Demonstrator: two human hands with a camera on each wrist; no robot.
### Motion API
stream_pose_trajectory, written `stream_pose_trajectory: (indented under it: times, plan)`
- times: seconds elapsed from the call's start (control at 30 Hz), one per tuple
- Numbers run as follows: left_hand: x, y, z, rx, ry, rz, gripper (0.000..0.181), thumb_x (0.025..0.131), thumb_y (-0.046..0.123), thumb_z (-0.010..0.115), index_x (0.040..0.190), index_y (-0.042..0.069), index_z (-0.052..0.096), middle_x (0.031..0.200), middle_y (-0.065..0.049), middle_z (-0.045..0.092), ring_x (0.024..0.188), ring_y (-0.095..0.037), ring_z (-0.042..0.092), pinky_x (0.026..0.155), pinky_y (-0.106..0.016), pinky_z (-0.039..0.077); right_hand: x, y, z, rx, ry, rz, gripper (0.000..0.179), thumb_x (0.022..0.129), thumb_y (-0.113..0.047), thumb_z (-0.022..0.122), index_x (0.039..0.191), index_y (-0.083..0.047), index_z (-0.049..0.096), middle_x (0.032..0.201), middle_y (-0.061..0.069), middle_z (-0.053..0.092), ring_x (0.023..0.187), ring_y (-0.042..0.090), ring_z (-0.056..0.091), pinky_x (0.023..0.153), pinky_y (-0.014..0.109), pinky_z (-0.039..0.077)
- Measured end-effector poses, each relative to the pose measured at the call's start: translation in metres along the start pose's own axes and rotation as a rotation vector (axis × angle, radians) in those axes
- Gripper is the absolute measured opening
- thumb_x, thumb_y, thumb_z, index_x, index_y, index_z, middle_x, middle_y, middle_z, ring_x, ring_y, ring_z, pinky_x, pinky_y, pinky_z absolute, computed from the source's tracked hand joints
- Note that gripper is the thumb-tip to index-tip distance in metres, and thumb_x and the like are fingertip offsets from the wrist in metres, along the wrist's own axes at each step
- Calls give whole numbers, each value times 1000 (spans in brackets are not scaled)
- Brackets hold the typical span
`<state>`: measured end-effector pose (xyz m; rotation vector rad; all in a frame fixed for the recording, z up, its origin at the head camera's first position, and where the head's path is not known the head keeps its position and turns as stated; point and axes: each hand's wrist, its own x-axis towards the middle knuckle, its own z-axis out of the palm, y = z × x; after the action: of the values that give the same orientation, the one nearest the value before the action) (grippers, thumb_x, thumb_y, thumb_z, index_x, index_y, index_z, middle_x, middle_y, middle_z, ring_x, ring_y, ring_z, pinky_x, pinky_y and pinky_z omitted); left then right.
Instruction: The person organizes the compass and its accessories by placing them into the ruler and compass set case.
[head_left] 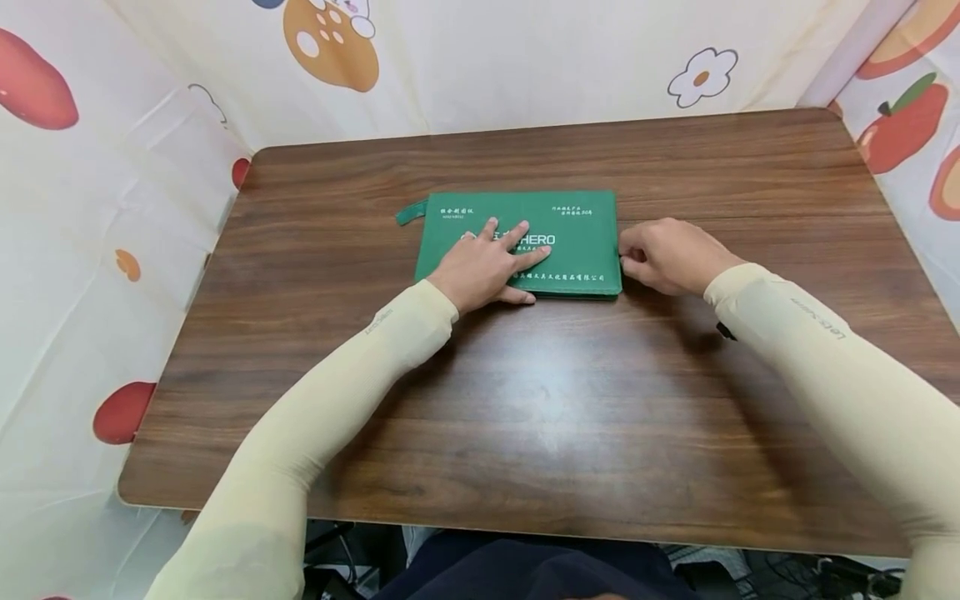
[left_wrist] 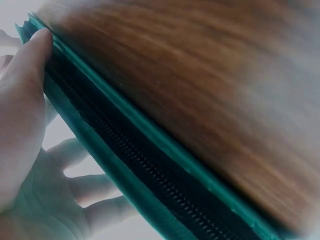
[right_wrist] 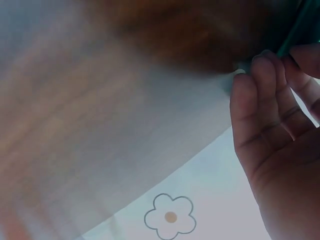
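Note:
A flat green zippered case (head_left: 577,217) with white lettering lies on the wooden table. Spread fingers of my left hand (head_left: 483,267) rest on its top, and the thumb lies at the near edge. Along that edge, the left wrist view shows a dark zipper (left_wrist: 135,155) with its teeth joined. At the case's right side, my right hand (head_left: 671,254) has curled fingers, with thumb and index finger pinching at the zipper pull, which is mostly hidden by them. In the right wrist view only a dark green strip of the case (right_wrist: 300,30) shows beside the fingertips.
A green wrist strap (head_left: 411,212) sticks out from the case's upper left corner. The brown table (head_left: 525,433) has rounded corners. Printed curtains (head_left: 525,67) hang behind it and at both sides. The person's lap (head_left: 525,571) is at the near edge.

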<state>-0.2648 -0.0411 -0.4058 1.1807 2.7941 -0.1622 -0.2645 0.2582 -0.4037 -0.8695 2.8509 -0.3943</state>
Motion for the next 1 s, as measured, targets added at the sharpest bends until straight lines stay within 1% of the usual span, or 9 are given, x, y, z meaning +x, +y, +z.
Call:
stream_pose_trajectory:
  times: [0.17,0.33,0.47,0.6,0.7,0.8,0.9,0.97,1.0]
  plan:
    - [3,1,-2,26,5,-14,76,92,69,51,157,36,33,162,-14,29,138,-53,36,93,-60,49,-14,-8,5,33,38,2,18,91,-8,61,76,-18,56,66,-2,51,62,16,48,58,35,39]
    - [4,2,-3,38,4,-33,76,92,69,52,157,36,32,162,-13,30,138,-52,37,92,-60,50,-25,-15,7,55,28,15,16,90,-8,61,77,-18,58,67,-3,52,63,16,48,58,36,39]
    - [6,3,-3,22,-11,-38,76,92,69,53,158,37,31,162,-13,29,138,-52,35,94,-61,49,-31,-20,8,71,-2,29,15,92,-11,63,79,-18,60,68,-3,54,64,16,49,58,36,40]
    - [8,5,-3,4,-19,-49,76,92,68,53,158,37,31,162,-13,28,139,-53,34,95,-62,48,-36,-26,9,109,-24,39,13,93,-11,66,82,-17,64,70,-4,58,64,15,51,61,35,43]
    - [9,6,-3,-4,-21,-60,76,93,67,54,158,36,31,163,-14,27,139,-54,33,95,-63,47,-38,-31,12,124,-20,37,10,93,-12,66,84,-16,66,72,-4,61,65,14,53,62,36,46]
    - [10,6,-3,-20,-21,-64,77,93,67,54,159,34,30,163,-15,26,140,-55,31,96,-64,46,-37,-37,14,94,-6,53,10,94,-15,64,84,-15,66,72,-5,60,65,15,54,62,38,47]
    - [4,1,-5,-76,-36,-54,81,92,70,52,159,32,30,164,-14,23,142,-53,26,103,-63,41,-35,-41,14,48,3,93,11,94,-18,62,84,-16,65,71,-4,58,65,16,53,60,40,46]
    - [-5,-8,-8,-124,-52,-59,81,91,71,50,159,30,31,165,-14,21,144,-53,23,105,-63,38,-34,-42,13,29,2,120,11,93,-19,60,84,-16,65,71,-4,58,65,17,53,58,41,46]
    - [-11,-14,-11,-146,-72,-76,81,92,71,50,159,29,32,165,-14,19,144,-53,21,106,-63,37,-33,-42,12,20,6,129,11,93,-19,60,84,-16,66,71,-4,59,65,18,54,58,41,46]
